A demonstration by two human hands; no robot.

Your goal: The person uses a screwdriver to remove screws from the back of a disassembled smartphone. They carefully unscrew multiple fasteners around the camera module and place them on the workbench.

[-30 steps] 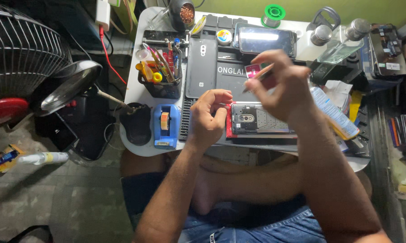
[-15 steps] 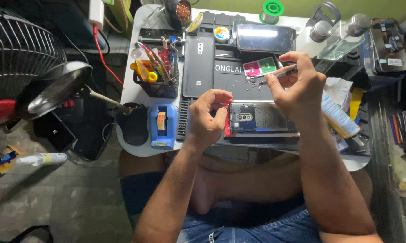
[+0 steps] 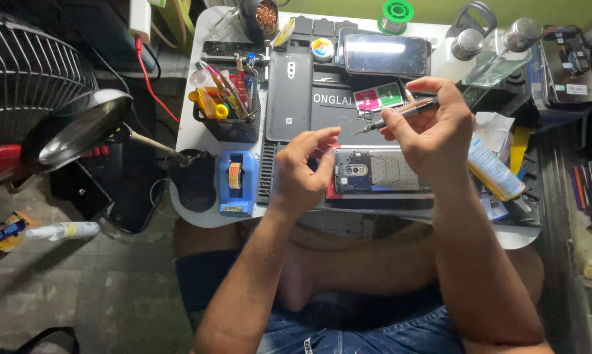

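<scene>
While my right hand: (image 3: 434,128) pinches one slim screwdriver (image 3: 401,113) between thumb and fingers, closed round its barrel, tip pointing left and hanging above the mat.
Left hand: (image 3: 302,174) half curled, fingers loose, holding nothing that I can see; its fingertips sit at the left end of the opened phone.
Opened phone: (image 3: 382,172) one, back cover off, lying flat just under my right hand and touching my left.
How it handles: I judge it light, stiff and fragile, with bare parts exposed; best steadied by the outer edges, never pressed in the middle.
Screwdriver feel: light, thin, likely to roll; I grip it near the front for control.
Beyond my right hand: one small pink and green card (image 3: 378,99) just past the tip.
Further out: one dark back cover (image 3: 289,95) beyond my left hand, one other phone (image 3: 384,54) face up at the far edge.
Left of my left hand: one blue tape dispenser (image 3: 236,182), one black cup of tools (image 3: 225,111).
Work mat: (image 3: 332,115) one, dark, under it all.
</scene>
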